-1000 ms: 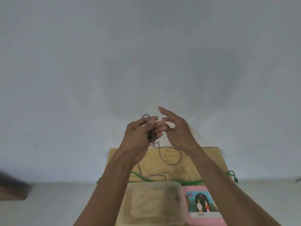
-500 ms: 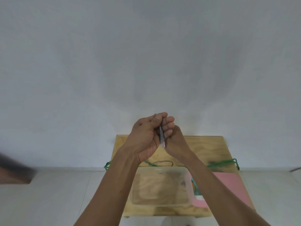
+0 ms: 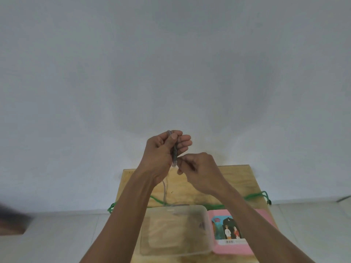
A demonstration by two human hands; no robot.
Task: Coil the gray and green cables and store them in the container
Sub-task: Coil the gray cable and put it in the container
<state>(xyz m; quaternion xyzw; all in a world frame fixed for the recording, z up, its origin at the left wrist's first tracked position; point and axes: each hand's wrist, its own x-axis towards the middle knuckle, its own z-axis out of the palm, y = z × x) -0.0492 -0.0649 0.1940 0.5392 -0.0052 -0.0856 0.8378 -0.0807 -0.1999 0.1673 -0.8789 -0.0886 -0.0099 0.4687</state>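
My left hand point(image 3: 161, 150) is raised above the small wooden table point(image 3: 237, 179) and grips a bundle of folded gray cable point(image 3: 174, 150), held upright between thumb and fingers. My right hand point(image 3: 199, 168) pinches the cable just below the bundle, at its pale plug end. A loose gray strand hangs down from the hands to the table. The green cable point(image 3: 256, 195) lies uncoiled across the table behind a clear plastic container point(image 3: 208, 224), which is open and holds nothing visible.
A pink book point(image 3: 231, 232) with a picture cover lies right of the container. A bare white wall rises behind the table, pale floor tiles lie around it, and a dark blurred object point(image 3: 11, 223) sits at the far left edge.
My hands were pressed together around the cable half a second ago. Now my right hand has dropped lower and pinches the cable below the bundle in my left hand.
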